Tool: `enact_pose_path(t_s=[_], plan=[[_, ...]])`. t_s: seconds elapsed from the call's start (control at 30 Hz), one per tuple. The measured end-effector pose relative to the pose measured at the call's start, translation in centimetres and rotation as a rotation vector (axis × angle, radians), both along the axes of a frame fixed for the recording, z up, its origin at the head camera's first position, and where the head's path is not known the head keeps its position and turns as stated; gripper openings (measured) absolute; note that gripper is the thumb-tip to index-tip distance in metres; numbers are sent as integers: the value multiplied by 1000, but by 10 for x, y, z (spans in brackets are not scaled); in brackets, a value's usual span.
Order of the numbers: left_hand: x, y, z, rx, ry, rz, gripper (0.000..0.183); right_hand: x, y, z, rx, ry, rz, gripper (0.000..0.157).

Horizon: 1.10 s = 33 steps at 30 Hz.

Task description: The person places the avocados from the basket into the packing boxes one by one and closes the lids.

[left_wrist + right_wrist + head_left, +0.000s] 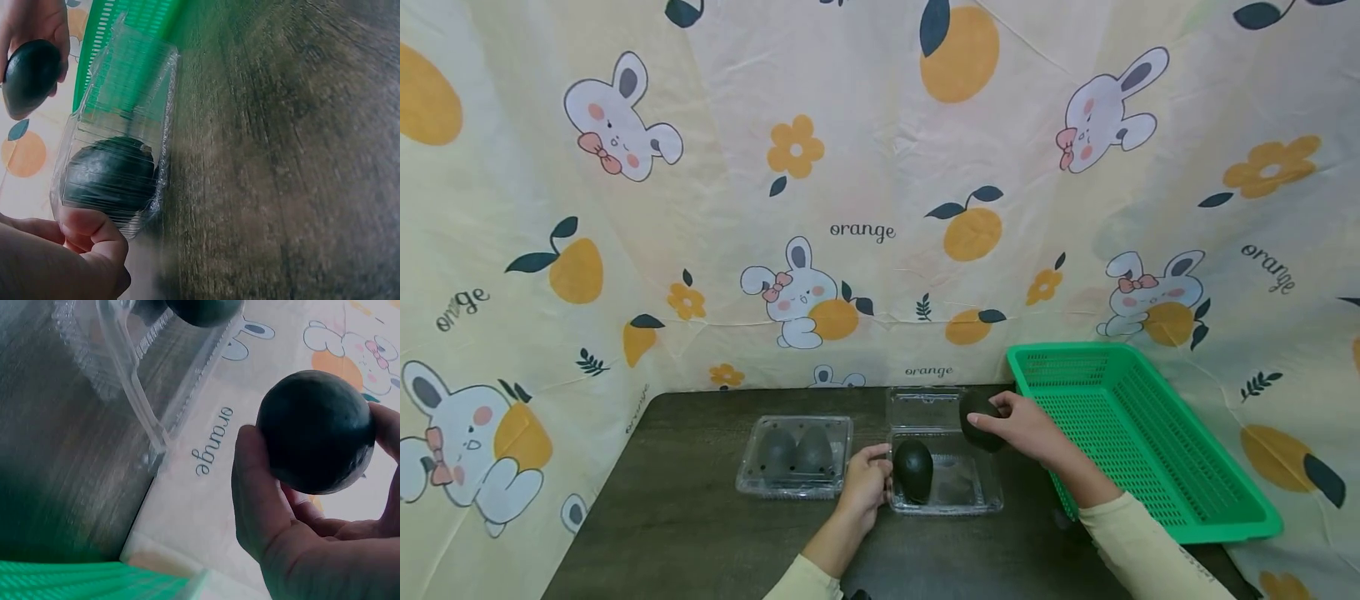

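Observation:
An avocado, dark and smooth, is held between the thumb and fingers of my right hand. It is raised over the right side of an open clear plastic clamshell box, near the upright lid. Inside the box's left half lies a second dark avocado. My left hand pinches the left wall of this box, its thumb showing against the plastic in the left wrist view. The box's right half holds nothing.
To the left stands a closed clear clamshell box with two avocados inside. A green plastic basket sits at the right, close by my right forearm. A printed cloth hangs behind the dark wooden table.

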State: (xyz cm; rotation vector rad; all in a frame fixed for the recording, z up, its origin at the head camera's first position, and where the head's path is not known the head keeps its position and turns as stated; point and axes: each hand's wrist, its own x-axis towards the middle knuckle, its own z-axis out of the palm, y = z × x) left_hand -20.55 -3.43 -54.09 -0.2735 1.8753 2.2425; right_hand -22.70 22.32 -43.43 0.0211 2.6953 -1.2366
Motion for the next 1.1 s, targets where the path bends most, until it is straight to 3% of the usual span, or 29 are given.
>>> enact_pose_path(t_s=[0.3, 0.53, 0.77, 0.9, 1.1], plan=[[2, 1, 2, 7, 1, 2, 43, 4, -16, -22, 159, 15, 53, 64], [2, 1, 1, 1, 4, 7, 43, 6, -32, -33, 204, 25, 84, 60], [1, 1, 0, 0, 0, 9, 42, 5, -46, -41, 302, 20, 135, 43], [0, 1, 0, -5, -1, 9, 43, 2, -52, -46, 353, 17, 143, 41], [-1, 2, -1, -8, -2, 14, 43, -4, -57, -55, 435, -13, 149, 65]])
